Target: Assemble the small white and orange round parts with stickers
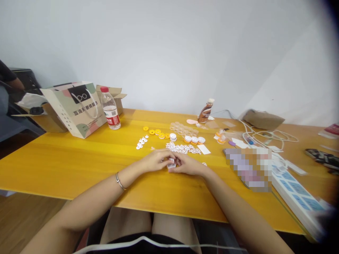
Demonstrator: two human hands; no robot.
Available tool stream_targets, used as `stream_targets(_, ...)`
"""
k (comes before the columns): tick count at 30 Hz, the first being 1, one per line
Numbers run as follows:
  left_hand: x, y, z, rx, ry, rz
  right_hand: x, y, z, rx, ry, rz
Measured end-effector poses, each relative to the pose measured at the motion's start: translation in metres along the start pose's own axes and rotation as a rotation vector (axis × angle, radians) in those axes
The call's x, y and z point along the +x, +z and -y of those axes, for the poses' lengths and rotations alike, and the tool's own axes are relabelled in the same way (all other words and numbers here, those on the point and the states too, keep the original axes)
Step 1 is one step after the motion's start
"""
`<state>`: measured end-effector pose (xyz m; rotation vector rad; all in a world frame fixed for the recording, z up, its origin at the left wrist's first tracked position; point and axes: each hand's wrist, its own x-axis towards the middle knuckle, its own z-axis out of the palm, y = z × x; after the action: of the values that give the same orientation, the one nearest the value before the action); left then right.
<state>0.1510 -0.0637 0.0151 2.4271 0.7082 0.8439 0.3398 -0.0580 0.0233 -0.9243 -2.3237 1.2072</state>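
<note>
- White piece (171,163): pinched between left hand (158,160) and right hand (186,164), above or on the desk (76,163); I cannot tell which.
- Risk: a forward nudge of the hands could scatter the patterned cut-outs (183,148) just beyond.
- Risk: a loose pinch could drop the white piece.
- Obscured: the large item (249,170) at right is pixelated; the hands cover part of the white piece.

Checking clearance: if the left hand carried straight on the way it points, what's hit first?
The left hand would probably meet the small white piece between the hands first, then the right hand; depth there is hard to judge.
</note>
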Motion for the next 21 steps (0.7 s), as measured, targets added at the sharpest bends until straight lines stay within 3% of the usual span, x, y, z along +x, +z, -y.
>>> stream_targets(11,-0.0007,-0.0045,0.0010,-0.016,-0.048,-0.053,0.0008,0.0001,-0.0040,-0.047,0.011,-0.015)
stream_targets(16,0.0003,-0.0076,0.0003,0.007,-0.012,0.057,0.0006,0.0014,-0.0063,0.018,0.013,0.008)
stream_targets(21,0.0011,-0.0049,-0.0033,0.051,0.014,0.082,0.0021,0.0025,-0.0074,-0.002,0.018,0.003)
